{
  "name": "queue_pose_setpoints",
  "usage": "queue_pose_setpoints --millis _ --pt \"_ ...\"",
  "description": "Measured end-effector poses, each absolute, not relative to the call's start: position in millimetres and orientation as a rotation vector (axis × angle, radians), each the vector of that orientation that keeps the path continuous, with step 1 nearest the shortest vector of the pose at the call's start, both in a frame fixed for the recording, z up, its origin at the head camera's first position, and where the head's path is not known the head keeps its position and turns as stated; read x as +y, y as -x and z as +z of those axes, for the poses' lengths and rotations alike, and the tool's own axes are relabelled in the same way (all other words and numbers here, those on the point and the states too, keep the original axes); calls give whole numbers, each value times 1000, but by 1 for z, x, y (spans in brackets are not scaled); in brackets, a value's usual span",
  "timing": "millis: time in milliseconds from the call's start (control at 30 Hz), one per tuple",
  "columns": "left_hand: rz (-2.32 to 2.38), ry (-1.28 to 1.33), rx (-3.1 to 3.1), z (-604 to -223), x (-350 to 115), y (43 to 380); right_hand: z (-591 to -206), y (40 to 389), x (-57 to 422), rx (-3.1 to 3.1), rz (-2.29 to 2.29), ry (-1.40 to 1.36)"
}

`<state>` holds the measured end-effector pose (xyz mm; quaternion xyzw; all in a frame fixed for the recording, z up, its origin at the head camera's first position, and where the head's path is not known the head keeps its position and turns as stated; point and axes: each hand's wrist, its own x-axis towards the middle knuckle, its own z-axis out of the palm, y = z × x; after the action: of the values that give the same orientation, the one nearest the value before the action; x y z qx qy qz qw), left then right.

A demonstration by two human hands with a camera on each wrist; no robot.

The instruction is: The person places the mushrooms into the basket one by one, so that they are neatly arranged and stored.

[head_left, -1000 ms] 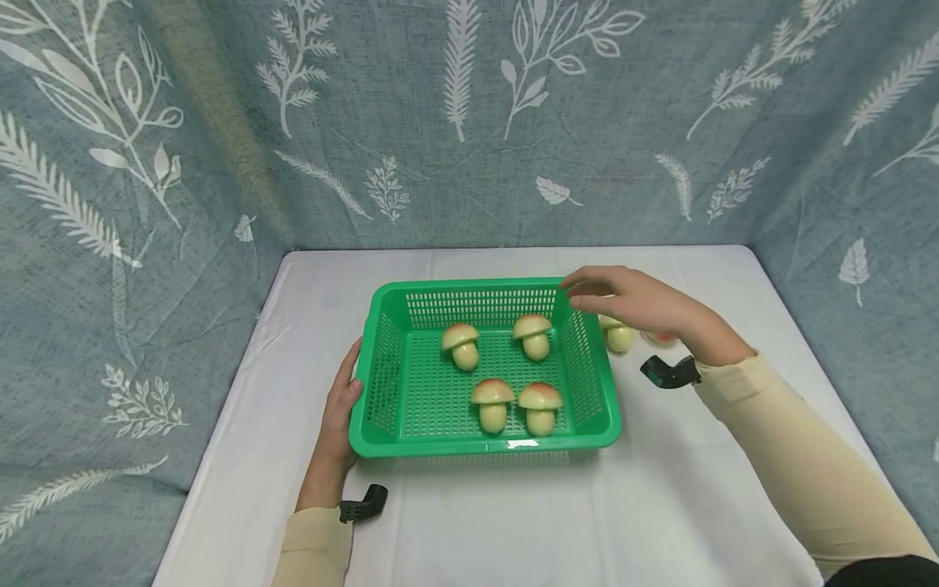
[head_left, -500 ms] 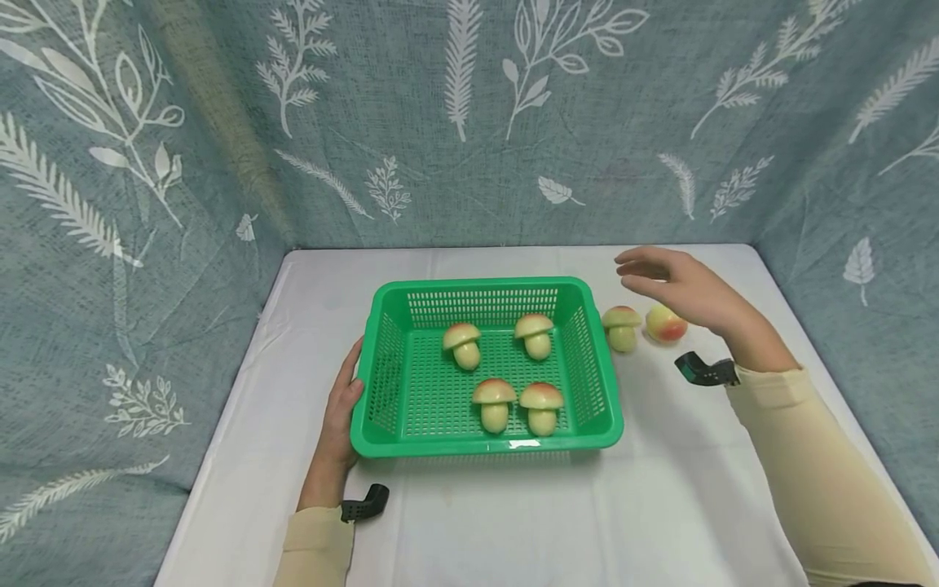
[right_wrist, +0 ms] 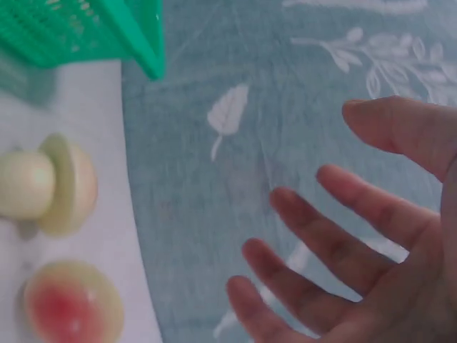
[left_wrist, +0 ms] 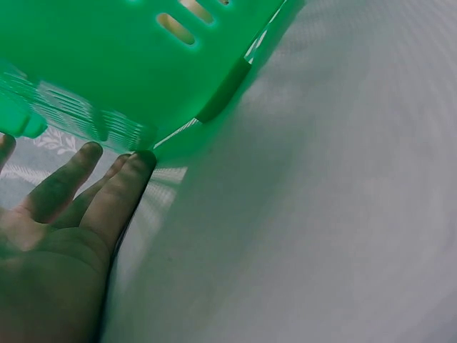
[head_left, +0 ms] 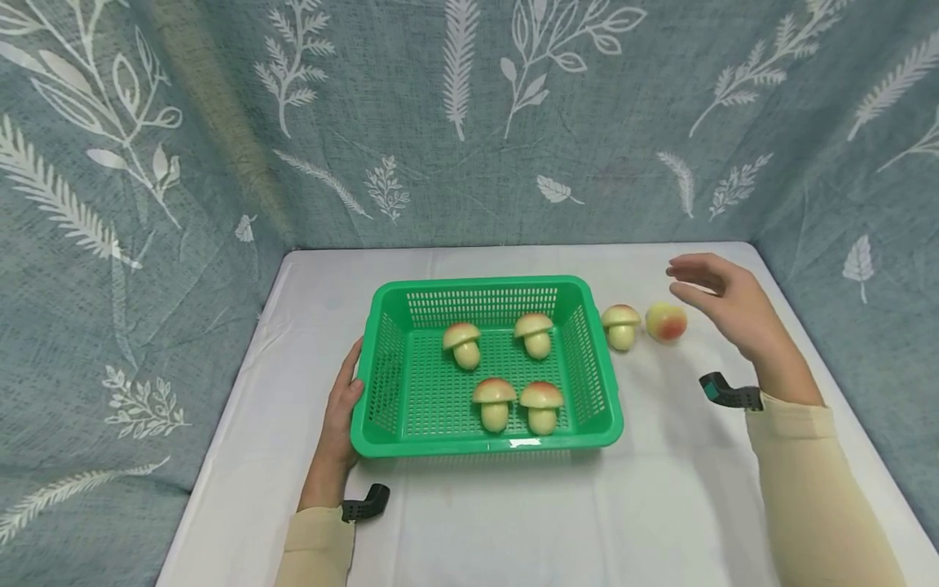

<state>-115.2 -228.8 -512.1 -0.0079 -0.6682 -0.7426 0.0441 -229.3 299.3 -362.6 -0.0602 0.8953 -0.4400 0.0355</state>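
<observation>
A green basket (head_left: 486, 450) with slotted walls stands mid-table, with several toy mushrooms in it, among them a front-left mushroom (head_left: 494, 405) and a far-right mushroom (head_left: 534, 336). My left hand (head_left: 339, 412) rests against the basket's left side; the left wrist view shows its fingers extended at the basket's wall. My right hand (head_left: 734, 306) hovers over the table's right side, fingers spread and holding nothing. Nearest to it lies a round yellow fruit (head_left: 666, 323) with a red blush, and left of that a single mushroom (head_left: 621, 327) beside the basket.
White cloth covers the table (head_left: 484, 522). A grey-green curtain (head_left: 469, 196) with white leaf prints rises behind it and along both sides. A small black device (head_left: 365, 503) sits on the left wrist, another black device (head_left: 729, 392) on the right.
From above the basket's far right corner, my right hand has moved right, past the outside mushroom and the round fruit, uncovering both. The left hand and the basket have stayed in place.
</observation>
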Motion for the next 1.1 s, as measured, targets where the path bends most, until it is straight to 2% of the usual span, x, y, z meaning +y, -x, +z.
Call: queue_pose_setpoints --millis 267,800,1100 --pt "-2247 21 -2067 -512 -230 114 -382 211 337 2822 -1493 102" --pt "-2271 44 -2029 -518 -228 114 -433 197 366 2812 -1715 -256" --pt "-2258 33 -2034 -519 -228 115 -461 200 372 2633 -1905 -203"
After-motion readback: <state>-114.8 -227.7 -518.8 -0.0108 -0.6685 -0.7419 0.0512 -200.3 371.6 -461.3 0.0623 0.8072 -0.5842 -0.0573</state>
